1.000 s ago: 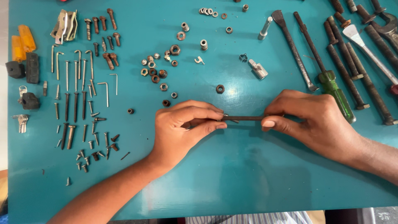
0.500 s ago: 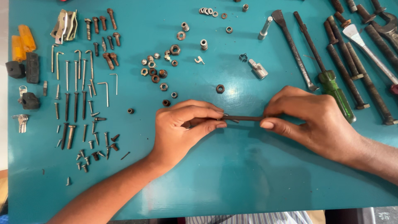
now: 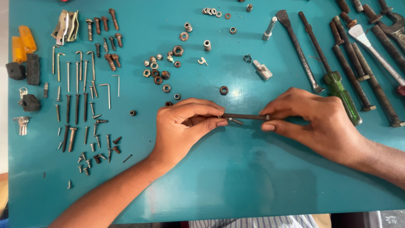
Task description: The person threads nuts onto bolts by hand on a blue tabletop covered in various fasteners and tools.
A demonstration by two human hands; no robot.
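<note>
Dark slender bolt (image 3: 244, 116), level, mid-table

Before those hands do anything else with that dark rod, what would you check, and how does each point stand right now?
1. Left hand grips one end of the rod: ok.
2. Right hand pinches the other end: ok.
3. Rod level, just above the table: ok.
4. Small screw beneath the rod, by the left fingertips; held or loose: cannot tell.
5. Spare nut lies close by: ok.
6. Green screwdriver touching the right hand: cannot tell.
</note>
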